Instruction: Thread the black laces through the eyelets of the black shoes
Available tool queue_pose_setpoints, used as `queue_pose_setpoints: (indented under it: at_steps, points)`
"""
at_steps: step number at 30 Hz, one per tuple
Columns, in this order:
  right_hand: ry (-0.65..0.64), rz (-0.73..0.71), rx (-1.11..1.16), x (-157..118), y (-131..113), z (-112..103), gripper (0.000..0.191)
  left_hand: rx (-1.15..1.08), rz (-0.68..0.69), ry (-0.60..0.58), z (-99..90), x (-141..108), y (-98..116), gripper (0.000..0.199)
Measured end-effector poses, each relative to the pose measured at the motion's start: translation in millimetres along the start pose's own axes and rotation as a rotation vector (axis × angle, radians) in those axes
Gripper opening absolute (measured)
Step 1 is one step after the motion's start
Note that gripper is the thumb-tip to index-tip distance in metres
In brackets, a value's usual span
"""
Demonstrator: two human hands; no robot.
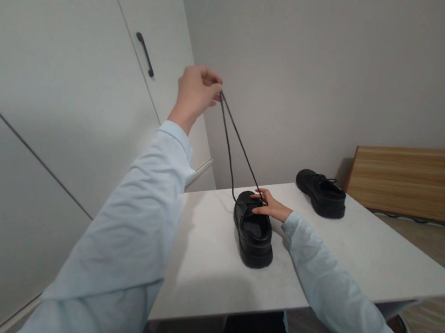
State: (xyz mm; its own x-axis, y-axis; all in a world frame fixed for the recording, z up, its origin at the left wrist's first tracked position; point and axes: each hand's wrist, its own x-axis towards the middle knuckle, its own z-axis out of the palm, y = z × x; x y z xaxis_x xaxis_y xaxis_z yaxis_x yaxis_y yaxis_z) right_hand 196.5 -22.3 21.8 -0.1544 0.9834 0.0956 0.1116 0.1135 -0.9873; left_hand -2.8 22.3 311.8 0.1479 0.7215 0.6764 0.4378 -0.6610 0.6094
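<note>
A black shoe [257, 250] stands upright on the white table, its heel toward me. My left hand [198, 90] is raised high above it, fingers pinched on a dark shoelace [237, 131]. Two strands of the lace run down from that pinch to the front of the shoe, one on each side. My right hand [273, 207] is at the right side of the shoe's opening, thumb and fingers around the lacing area by the right strand. Whether those fingers grip the lace or only touch the shoe, I cannot make out.
Another black shoe [325, 196], with its lace tied, stands at the table's right back. White cupboard doors [70, 72] with black handles rise at the left. Beyond the right edge of the white table [206, 289] lies a wooden board or bench [417, 184]. A grey wall [314, 56] is behind.
</note>
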Motion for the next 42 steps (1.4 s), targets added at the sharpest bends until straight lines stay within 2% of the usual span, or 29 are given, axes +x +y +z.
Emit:
queue_pose_setpoints:
  at_steps: [3,10,16,19,23,26,28,31,35,38,42]
  points:
    - [0.005,-0.004,-0.004,-0.1,-0.2,0.4,0.078,0.02,-0.049,0.008,-3.2,-0.1,-14.1,0.011]
    - [0.0,-0.007,0.015,0.5,1.0,-0.1,0.076,0.037,-0.024,0.038,-8.9,0.3,-40.0,0.005]
    - [-0.015,-0.001,-0.007,0.0,0.3,-0.6,0.079,-0.177,-0.075,0.097,-5.8,-12.5,-49.6,0.012]
    - [-0.02,-0.006,-0.02,-0.2,0.5,-1.2,0.081,-0.268,-0.074,0.121,4.3,-29.6,-61.9,0.014]
    - [-0.033,-0.024,-0.024,0.3,1.6,-1.7,0.087,-0.312,-0.097,0.121,25.0,-63.7,-89.0,0.017]
    - [-0.036,-0.045,-0.041,0.3,1.1,-1.8,0.094,-0.301,-0.118,0.053,43.0,-96.6,-110.2,0.022]
    - [-0.024,-0.072,-0.064,-0.6,-0.5,-1.7,0.095,-0.299,-0.114,-0.043,54.7,-119.6,-122.2,0.025]
    - [-0.041,-0.152,-0.101,-2.8,-4.2,-1.4,0.083,-0.195,-0.083,-0.167,70.6,-150.5,-136.2,0.019]
    - [-0.057,-0.283,-0.204,-4.5,-8.0,-0.3,0.044,-0.121,-0.079,-0.309,85.7,-178.4,-147.8,0.012]
    - [-0.006,-0.316,-0.288,-4.1,-9.6,1.7,0.028,-0.109,-0.088,-0.344,91.3,-189.6,-151.7,0.014]
    - [0.016,-0.29,-0.334,-3.3,-12.2,5.9,0.022,-0.091,-0.073,-0.341,92.8,-198.0,-152.9,0.02]
